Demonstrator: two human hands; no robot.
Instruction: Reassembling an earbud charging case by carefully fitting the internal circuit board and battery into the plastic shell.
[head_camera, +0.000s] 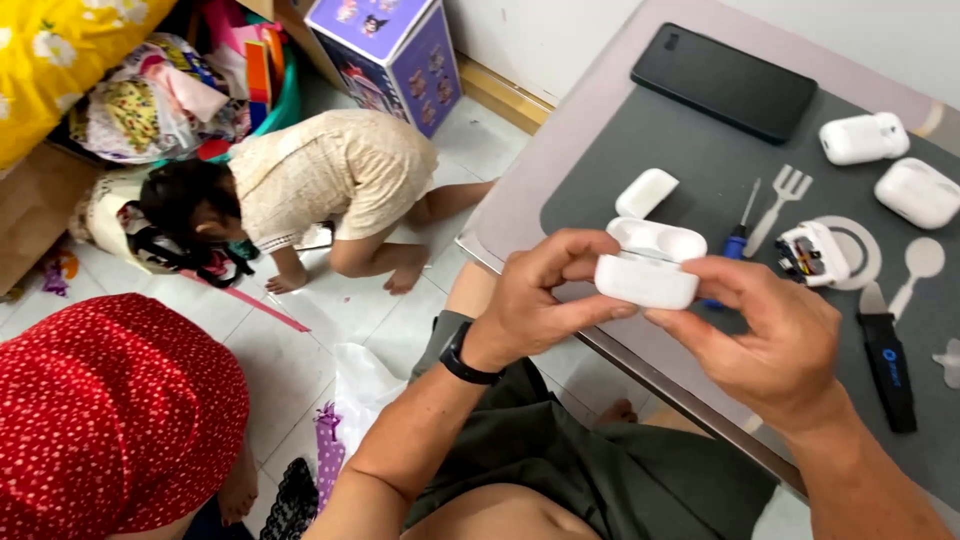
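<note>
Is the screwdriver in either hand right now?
No. The blue screwdriver lies on the mat; both hands hold the white earbud case.

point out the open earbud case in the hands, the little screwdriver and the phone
open earbud case (648, 278), head view, front of its white body
screwdriver (738, 240), head view, blue handle
phone (724, 82), head view, middle of its dark back

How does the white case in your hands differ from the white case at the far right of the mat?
The held case is lidless, its two sockets showing; the far-right case is closed. The held case is gripped by the left hand and right hand above the table edge; the far-right case lies untouched on the grey mat. Both are white and rounded.
</note>
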